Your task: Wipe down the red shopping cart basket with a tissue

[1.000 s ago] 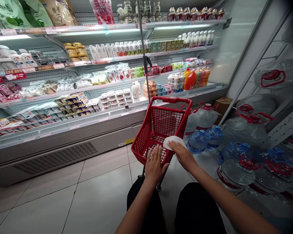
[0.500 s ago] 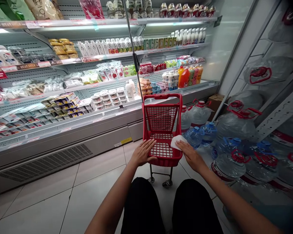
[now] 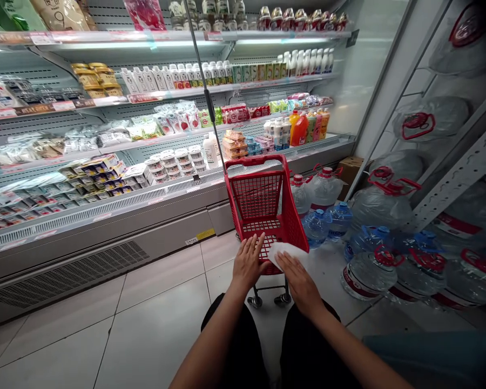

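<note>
A small red shopping cart (image 3: 292, 224) on wheels is right in front of my knees, its lattice back panel and tall handle frame facing me. My right hand (image 3: 302, 281) holds a folded white cloth (image 3: 288, 252) under its fingers, at the near right corner of the cart's rim. My left hand (image 3: 246, 263) lies over the near left part of the rim with fingers stretched out and nothing in it. Whether its palm touches the rim cannot be made out. Both hands partly hide the near edge of the basket.
An open refrigerated shelf unit (image 3: 174, 213) with cartons, cups and bottles runs along the left and back. Large water bottles (image 3: 368, 275) crowd the floor on the right, beside a white perforated rack post (image 3: 449, 183). A thin dark pole (image 3: 209, 102) rises behind the cart.
My right hand and the cloth have moved left and nearer to me along the rim. My left hand has shifted slightly right. The cart appears turned a little, showing more of its right side.
</note>
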